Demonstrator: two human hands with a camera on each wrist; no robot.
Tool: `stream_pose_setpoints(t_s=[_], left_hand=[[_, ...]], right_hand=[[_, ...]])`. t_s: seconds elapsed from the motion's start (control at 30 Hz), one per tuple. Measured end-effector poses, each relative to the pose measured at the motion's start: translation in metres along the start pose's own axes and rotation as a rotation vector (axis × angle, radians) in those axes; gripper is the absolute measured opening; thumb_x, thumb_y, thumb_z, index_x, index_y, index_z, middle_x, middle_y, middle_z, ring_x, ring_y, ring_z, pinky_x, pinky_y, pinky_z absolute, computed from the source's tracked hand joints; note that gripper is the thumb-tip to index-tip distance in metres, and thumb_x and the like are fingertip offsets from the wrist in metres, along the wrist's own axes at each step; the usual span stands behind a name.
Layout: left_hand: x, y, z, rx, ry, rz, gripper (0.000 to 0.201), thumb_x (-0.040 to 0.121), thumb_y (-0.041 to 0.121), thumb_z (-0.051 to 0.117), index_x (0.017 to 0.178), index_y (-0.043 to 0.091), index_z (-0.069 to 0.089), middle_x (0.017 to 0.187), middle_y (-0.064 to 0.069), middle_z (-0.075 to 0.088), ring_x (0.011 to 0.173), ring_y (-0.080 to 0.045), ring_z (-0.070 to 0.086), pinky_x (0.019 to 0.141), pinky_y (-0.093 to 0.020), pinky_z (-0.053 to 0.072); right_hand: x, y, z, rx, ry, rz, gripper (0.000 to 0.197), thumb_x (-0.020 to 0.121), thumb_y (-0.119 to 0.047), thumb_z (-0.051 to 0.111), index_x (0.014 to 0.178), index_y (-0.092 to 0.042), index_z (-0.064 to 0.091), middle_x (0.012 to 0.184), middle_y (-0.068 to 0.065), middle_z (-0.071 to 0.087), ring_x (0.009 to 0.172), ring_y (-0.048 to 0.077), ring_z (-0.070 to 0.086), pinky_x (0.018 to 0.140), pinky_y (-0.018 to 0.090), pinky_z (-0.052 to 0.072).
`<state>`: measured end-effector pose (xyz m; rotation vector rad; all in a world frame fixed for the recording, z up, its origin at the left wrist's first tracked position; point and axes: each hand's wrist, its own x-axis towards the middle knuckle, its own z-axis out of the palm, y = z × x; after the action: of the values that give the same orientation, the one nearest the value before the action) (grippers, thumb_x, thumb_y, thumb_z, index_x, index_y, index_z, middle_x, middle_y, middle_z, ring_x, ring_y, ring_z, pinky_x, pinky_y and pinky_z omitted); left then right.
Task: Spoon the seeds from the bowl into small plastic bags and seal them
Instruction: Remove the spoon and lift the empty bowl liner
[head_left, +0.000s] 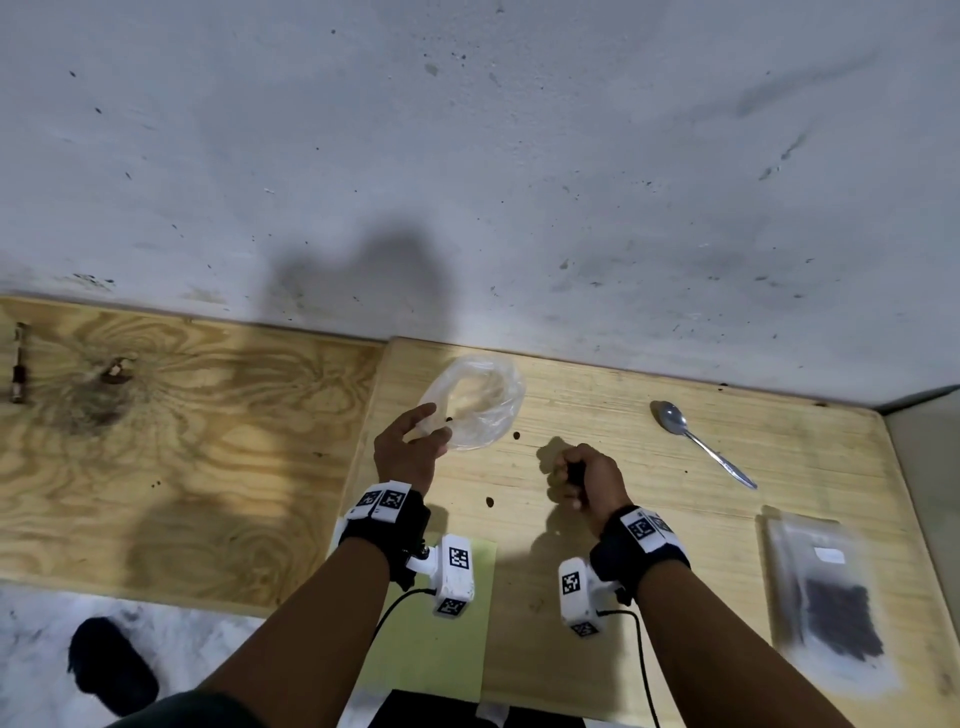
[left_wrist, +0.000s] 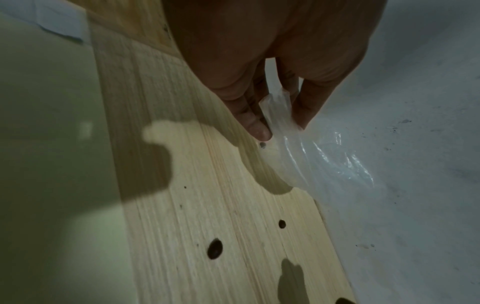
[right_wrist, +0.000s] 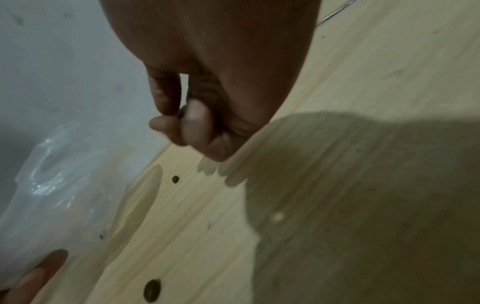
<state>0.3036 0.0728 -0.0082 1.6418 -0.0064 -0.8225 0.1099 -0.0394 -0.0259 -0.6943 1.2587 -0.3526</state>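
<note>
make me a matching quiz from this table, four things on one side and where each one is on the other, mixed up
Things:
1. clear bag
2. spoon
3. filled bag
4. green sheet

Places:
A. lying alone at the far right of the table
B. near right edge, dark seeds inside
C. pinched by the left hand
D. flat under the left wrist

Pairs: 1-C, 2-A, 3-B, 4-D

Glossy clear plastic bag (head_left: 475, 402), shiny metal spoon (head_left: 698, 441), matt wooden table (head_left: 597, 395)
</note>
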Motion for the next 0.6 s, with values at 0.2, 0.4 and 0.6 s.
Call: stream_pose_setpoints(t_s=[0.2,0.4,0.6], left_hand=[[0.013,0.003,-0.009,0.007,0.012,-0.03,0.036,0.072,-0.004,0.078,0.1,0.019,0.075,0.121,-0.011,0.057,0.103,-0.031,0.064,0.088,-0.046,0.057],[0.028,0.006,-0.01,0.036,0.01,-0.033,0.038,0.074,-0.005,0.076,0.104,0.017,0.075,0.122,-0.009,0.059,0.085,-0.014,0.065,0.088,-0.046,0.057],[0.029,0.004,-0.009,0.042,0.002,-0.048,0.036,0.075,-0.004,0.075,0.105,0.016,0.074,0.12,-0.009,0.057,0.079,-0.009,0.065,0.088,-0.044,0.057]], right_hand=[[0.018,-0.009,0.025,-0.411,0.152,-0.199,0.028,0.086,-0.002,0.055,0.064,-0.012,0.069,0.061,-0.003,0.065,0.06,0.02,0.055,0.054,0.026,0.04],[0.034,0.0,0.043,-0.787,0.202,-0.343,0.02,0.073,-0.035,0.082,0.088,-0.027,0.072,0.078,-0.009,0.073,0.074,0.004,0.066,0.069,0.013,0.044],[0.039,0.004,0.048,-0.866,0.191,-0.401,0.004,0.082,-0.023,0.073,0.081,-0.022,0.07,0.066,-0.01,0.069,0.054,0.001,0.062,0.058,0.016,0.049]])
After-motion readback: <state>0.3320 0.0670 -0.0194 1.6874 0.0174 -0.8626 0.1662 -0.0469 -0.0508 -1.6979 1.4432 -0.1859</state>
